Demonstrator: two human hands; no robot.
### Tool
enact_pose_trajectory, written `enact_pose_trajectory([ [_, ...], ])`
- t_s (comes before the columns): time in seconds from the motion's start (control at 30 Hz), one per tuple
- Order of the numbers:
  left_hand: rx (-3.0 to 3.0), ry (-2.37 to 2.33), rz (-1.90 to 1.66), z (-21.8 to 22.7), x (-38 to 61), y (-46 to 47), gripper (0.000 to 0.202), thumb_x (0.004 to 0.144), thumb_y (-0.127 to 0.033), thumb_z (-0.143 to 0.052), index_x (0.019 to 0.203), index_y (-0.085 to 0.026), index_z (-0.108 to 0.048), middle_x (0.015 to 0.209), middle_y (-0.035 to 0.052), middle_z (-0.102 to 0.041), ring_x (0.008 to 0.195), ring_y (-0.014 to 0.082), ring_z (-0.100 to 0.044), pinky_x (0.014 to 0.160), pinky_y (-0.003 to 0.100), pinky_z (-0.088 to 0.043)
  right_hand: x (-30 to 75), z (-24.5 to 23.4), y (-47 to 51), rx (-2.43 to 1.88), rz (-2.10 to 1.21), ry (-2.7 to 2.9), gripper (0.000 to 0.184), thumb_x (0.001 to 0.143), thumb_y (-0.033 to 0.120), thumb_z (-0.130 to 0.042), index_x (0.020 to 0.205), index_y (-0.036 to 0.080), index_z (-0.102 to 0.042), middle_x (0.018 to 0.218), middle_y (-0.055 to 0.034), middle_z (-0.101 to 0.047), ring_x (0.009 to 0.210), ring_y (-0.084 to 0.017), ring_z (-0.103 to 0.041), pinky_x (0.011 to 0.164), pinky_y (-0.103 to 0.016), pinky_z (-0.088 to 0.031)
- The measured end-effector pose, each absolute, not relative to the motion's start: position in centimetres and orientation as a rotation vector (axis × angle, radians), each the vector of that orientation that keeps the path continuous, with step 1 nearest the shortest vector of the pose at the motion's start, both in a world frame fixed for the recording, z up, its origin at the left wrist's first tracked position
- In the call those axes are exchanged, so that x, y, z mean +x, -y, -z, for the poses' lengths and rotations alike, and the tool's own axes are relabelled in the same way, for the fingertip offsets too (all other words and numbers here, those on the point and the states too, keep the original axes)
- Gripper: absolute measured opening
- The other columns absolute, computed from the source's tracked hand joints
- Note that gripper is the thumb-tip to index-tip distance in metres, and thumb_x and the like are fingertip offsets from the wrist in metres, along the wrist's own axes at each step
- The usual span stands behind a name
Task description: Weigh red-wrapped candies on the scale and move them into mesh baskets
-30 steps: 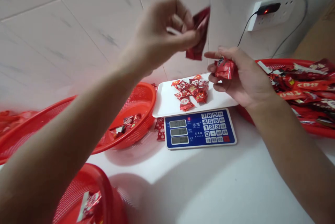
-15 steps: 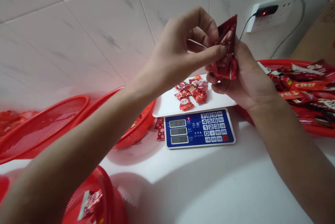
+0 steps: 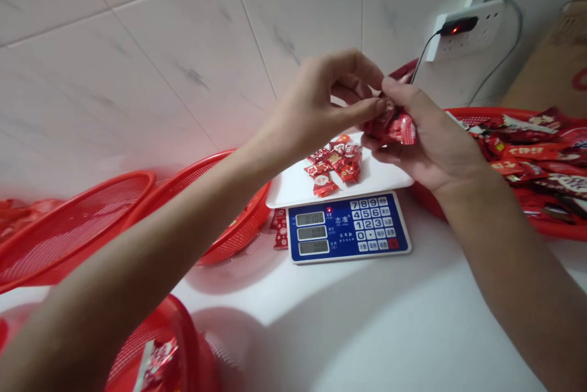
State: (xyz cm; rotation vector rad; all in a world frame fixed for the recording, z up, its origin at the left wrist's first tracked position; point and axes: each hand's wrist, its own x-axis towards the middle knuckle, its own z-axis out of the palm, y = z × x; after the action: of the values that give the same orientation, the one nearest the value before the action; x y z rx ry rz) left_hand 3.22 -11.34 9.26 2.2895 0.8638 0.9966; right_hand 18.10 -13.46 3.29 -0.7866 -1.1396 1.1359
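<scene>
My left hand [image 3: 328, 104] and my right hand [image 3: 428, 135] meet above the white pan [image 3: 293, 187] of a blue digital scale [image 3: 348, 230]. Both pinch a red candy wrapper [image 3: 397, 126], which is crumpled between the fingers. The left thumb and forefinger close on its left end, and the right hand cups it from the right. A small pile of red wrapped candies [image 3: 337, 162] lies on the scale pan just below the hands.
A red basket [image 3: 541, 224] full of red wrappers stands at the right. Red mesh baskets [image 3: 220, 196] stand at the left, another [image 3: 178, 331] at the front left. Behind are a tiled wall, a wall socket [image 3: 463, 31] and its cable.
My left hand has come down and to the right with the dark red wrapper, joining the right hand. Both hands have then lowered toward the scale pan.
</scene>
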Motion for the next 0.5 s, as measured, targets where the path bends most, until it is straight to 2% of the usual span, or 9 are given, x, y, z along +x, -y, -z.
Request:
enact_pose_trajectory([
  [0.1, 2.332, -0.875, -0.994, -9.3, 3.0, 11.2, 0.010, 0.085, -0.010, -0.074, 0.091, -0.017, -0.072, 0.084, -0.0037, -0.068, 0.102, 0.0193, -0.072, 0.091, 0.031, -0.057, 20.7, -4.0, 14.0, -1.083, -0.665, 1.274, 0.025, 0.089, 0.048, -0.066, 0.086, 0.024, -0.059, 0.081, -0.0024, -0.058, 0.063, -0.013, -0.049, 0.055, -0.026, -0.042],
  [0.17, 2.369, -0.880, -0.992, -9.1, 2.4, 10.8, 0.011, 0.085, -0.012, -0.074, 0.094, -0.018, -0.073, 0.088, -0.0027, -0.069, 0.099, 0.0178, -0.071, 0.093, 0.032, -0.057, 23.2, -4.4, 14.5, -1.464, -0.265, 1.405, 0.024, 0.090, 0.052, -0.064, 0.091, 0.028, -0.061, 0.084, -0.0048, -0.058, 0.071, -0.018, -0.053, 0.071, -0.037, -0.050],
  [0.23, 2.398, -0.890, -0.963, -8.8, 1.5, 10.2, 0.013, 0.085, -0.014, -0.074, 0.097, -0.018, -0.074, 0.090, -0.0011, -0.070, 0.095, 0.0165, -0.071, 0.092, 0.031, -0.057, 25.8, -4.4, 14.5, -1.895, -0.013, 1.464, 0.028, 0.089, 0.057, -0.065, 0.096, 0.030, -0.061, 0.089, -0.0082, -0.062, 0.083, -0.026, -0.059, 0.083, -0.048, -0.051],
  [0.37, 2.437, -0.938, -0.859, -7.5, -0.9, 8.5, 0.024, 0.088, -0.030, -0.072, 0.107, -0.017, -0.072, 0.099, 0.0047, -0.072, 0.099, 0.0199, -0.070, 0.095, 0.036, -0.057, 29.1, -3.7, 13.5, -2.382, -0.109, 1.533, 0.051, 0.079, 0.068, -0.072, 0.112, 0.029, -0.063, 0.106, -0.0136, -0.069, 0.095, -0.036, -0.066, 0.083, -0.053, -0.053],
  [0.43, 2.448, -0.989, -0.759, -6.3, -2.3, 7.6, 0.044, 0.086, -0.046, -0.074, 0.119, -0.018, -0.068, 0.116, 0.0096, -0.072, 0.114, 0.0261, -0.067, 0.103, 0.043, -0.054, 29.1, -3.3, 13.2, -2.402, -0.188, 1.545, 0.061, 0.074, 0.070, -0.075, 0.116, 0.027, -0.064, 0.111, -0.0150, -0.071, 0.099, -0.038, -0.067, 0.086, -0.054, -0.054],
  [0.5, 2.453, -1.065, -0.592, -4.6, -3.7, 6.9, 0.079, 0.077, -0.061, -0.078, 0.140, -0.020, -0.055, 0.145, 0.0164, -0.059, 0.136, 0.0355, -0.054, 0.113, 0.052, -0.047, 27.9, -3.1, 13.2, -2.286, -0.137, 1.589, 0.061, 0.079, 0.067, -0.072, 0.122, 0.025, -0.065, 0.122, -0.0176, -0.069, 0.110, -0.042, -0.065, 0.095, -0.058, -0.052],
])
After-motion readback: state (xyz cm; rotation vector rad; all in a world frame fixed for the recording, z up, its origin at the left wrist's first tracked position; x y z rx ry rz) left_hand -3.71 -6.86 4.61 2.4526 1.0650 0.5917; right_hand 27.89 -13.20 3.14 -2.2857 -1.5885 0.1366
